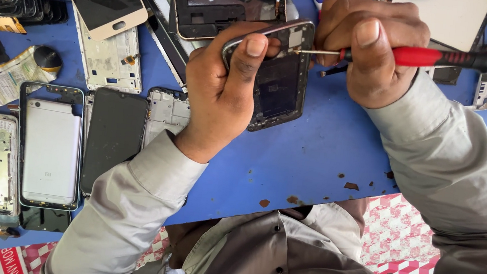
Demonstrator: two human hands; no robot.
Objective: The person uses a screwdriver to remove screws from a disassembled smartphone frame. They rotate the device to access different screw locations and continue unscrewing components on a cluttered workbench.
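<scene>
Head view, 1 entry. Phone frame [279, 76]: dark, flat, rectangular, metal-edged, back open; long axis runs top to bottom of the picture, tilted, raised above the blue surface [315, 158]. Left hand [221, 91]: grip closed around the frame's left edge, thumb over the top corner. Right hand [369, 44]: grip closed on a screwdriver [414, 56] (red handle, thin steel shaft), lying crosswise, tip at the frame's upper right edge. Around: stripped phone bodies [49, 153], matte and glossy.
</scene>
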